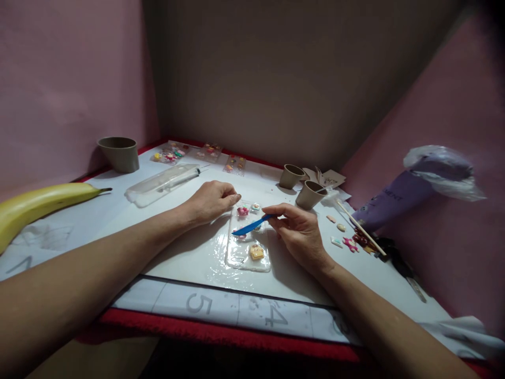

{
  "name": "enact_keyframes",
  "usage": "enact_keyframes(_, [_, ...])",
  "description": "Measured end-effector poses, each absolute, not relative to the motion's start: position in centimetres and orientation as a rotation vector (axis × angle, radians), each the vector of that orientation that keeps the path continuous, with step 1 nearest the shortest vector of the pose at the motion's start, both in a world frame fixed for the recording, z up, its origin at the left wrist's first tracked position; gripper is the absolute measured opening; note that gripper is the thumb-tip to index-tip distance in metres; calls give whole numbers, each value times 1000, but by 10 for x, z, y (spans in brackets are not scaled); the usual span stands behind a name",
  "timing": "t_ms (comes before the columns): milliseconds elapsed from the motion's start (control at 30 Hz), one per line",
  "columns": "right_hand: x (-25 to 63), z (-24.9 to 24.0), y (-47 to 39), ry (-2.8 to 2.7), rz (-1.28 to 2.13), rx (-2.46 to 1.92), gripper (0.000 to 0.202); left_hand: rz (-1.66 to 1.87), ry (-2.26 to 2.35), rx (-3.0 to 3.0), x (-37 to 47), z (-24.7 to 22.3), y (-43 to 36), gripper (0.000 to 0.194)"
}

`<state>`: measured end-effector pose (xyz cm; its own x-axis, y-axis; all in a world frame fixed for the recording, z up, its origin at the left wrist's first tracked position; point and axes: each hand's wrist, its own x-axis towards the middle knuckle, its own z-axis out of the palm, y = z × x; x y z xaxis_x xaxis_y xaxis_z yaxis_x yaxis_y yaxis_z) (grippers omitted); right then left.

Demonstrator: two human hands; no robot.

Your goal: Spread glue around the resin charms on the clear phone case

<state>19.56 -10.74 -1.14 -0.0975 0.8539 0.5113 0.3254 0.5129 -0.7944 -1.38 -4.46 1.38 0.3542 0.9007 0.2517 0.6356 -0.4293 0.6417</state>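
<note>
The right hand (298,234) pinches a blue plastic knife (251,227) by its handle, with the thumb and fingers closed on it. The knife is long and thin and lies mostly sideways. Its tip points away from the grip, to the left and a little toward the person. The blade is over a clear case (238,259), just left of the grip. I cannot tell if the blade touches it.

The left hand (213,202) is by the far left corner of the case, with its fingers bent. I cannot tell if it is holding the edge.

The case is long too, and its long side runs away from the person. In it are a pink charm (242,210) and a yellow bread charm (256,252). Shiny wet stuff (219,263) is on the table left of the case.

Past the grip stand two brown cups (310,196). The nearer one has a pale stick (324,189) at its rim. Far left of the grip is another cup (124,160). I cannot see what is inside it.
</note>
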Motion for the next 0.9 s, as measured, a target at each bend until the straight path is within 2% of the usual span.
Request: enact_keyframes(900, [193,-9,-111,-1822,551,-1049,21,788,1315,2209,-14,14,-45,30])
